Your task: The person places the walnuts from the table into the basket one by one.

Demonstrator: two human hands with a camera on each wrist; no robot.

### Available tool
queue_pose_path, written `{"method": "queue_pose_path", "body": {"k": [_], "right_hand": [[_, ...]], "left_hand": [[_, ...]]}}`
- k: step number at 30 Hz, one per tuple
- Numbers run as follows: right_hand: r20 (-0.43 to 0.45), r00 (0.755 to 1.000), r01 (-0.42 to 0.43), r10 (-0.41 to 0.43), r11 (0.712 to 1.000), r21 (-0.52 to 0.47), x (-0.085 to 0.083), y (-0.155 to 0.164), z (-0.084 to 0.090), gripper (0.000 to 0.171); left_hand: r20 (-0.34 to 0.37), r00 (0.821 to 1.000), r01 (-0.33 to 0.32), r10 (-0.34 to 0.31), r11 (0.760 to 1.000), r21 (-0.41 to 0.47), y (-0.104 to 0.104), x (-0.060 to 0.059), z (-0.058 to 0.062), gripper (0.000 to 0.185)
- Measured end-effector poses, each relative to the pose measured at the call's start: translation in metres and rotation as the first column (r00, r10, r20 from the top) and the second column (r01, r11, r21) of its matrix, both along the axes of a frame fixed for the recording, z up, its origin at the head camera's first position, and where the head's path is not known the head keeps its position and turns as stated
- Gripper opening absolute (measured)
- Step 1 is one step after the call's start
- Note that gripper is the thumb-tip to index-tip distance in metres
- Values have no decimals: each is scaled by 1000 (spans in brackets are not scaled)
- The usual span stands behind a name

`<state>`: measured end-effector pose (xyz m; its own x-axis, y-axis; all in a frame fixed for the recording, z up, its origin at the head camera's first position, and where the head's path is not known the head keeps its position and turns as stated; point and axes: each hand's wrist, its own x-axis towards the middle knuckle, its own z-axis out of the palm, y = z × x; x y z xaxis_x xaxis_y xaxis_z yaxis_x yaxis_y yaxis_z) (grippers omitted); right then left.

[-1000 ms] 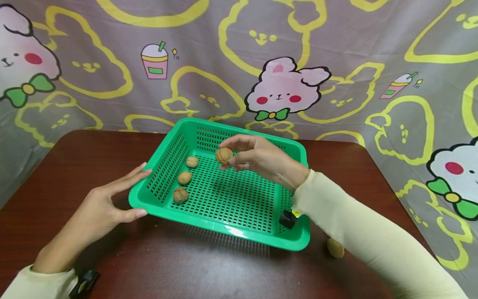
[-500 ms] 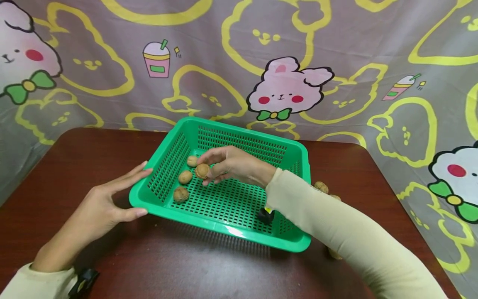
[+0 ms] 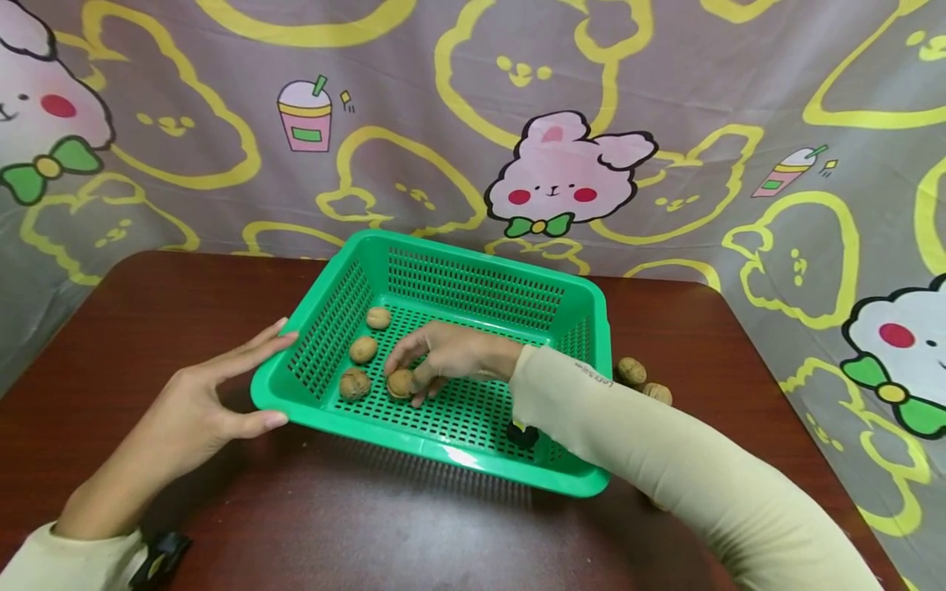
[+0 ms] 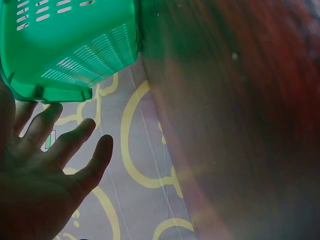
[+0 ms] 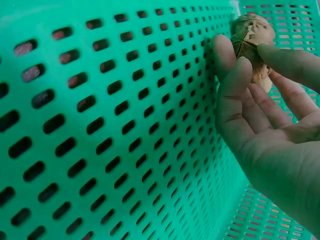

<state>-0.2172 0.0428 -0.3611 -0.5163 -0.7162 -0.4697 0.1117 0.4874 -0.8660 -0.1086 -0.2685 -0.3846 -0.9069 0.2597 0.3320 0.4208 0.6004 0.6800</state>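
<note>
A green plastic basket with slotted walls stands on the table. Inside, my right hand pinches a walnut between thumb and fingers, low over the basket's floor. The right wrist view shows the fingertips around this walnut, with another walnut just behind it. Along the basket's left side sit three walnuts in a row: a far one, a middle one and a near one. My left hand touches the basket's left corner, its fingers fairly straight and spread, the thumb at the front rim.
To the right of the basket, walnuts lie on the dark red table, among them one beside the rim and one partly behind my right sleeve. A patterned curtain hangs behind the table.
My right hand has carried its walnut left and then down toward the near left part of the basket floor. The left hand stays at the corner.
</note>
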Motion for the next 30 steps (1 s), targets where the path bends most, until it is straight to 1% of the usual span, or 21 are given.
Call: {"method": "queue_pose_path", "body": {"k": [6,14,20,26,30], "right_hand": [[-12,1000,-25,25,999,-21,2,-2,-3,35],[-27,998,-61,60,998,-26,3,-4,-4,36],[-43,997,-61,60,998,-21,3,-3,-2,38],[-51,997,-60,59,998,-17,2,-2,-2,38],[-47,997,-62,61,998,-15,2,-2,-2,37]], "left_hand": [[-20,1000,11,-11,1000,-3,0,-1,0,90],[0,1000,3,-3,1000,6,1,0,1,90],[18,1000,-5,5,1000,15,1,1,2,90],[1,1000,10,-10,1000,8,0,0,1,90],[2,1000,7,-7,1000,3,0,0,1,90]]}}
